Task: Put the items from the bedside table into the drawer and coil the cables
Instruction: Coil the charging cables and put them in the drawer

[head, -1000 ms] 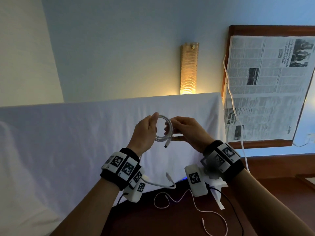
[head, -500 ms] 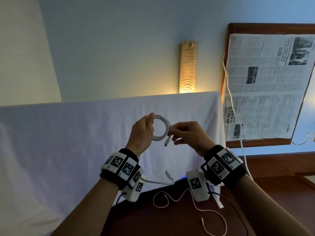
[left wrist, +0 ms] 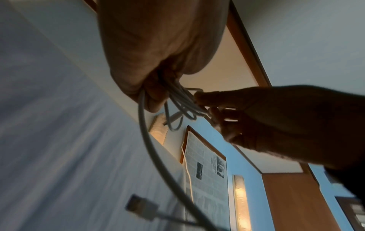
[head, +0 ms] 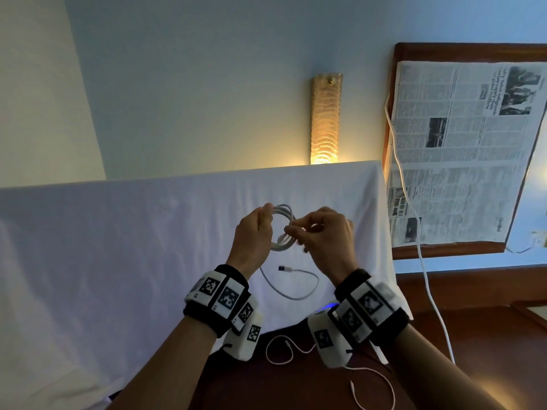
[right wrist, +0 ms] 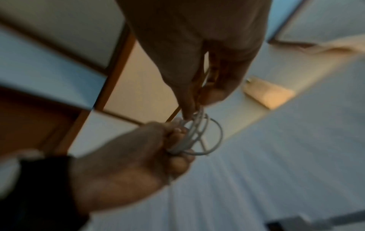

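Since a moment ago, one USB plug (head: pixel 284 269) has dropped free, dangling at 6 o'clock below one white coiled cable (head: pixel 282 229). Left hand (head: pixel 253 235) grips the coil; right hand (head: pixel 324 235) pinches its 3 o'clock edge. Two thinner cables (head: pixel 284 349) lie on one bedside table (head: pixel 296 386).

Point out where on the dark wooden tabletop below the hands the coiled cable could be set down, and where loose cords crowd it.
Both hands, left hand and right hand, hold the coiled cable in the air. On the tabletop, thin white cords loop between the wrists and trail right: crowded. Barer wood lies between those loops and by the thick white cord at right.
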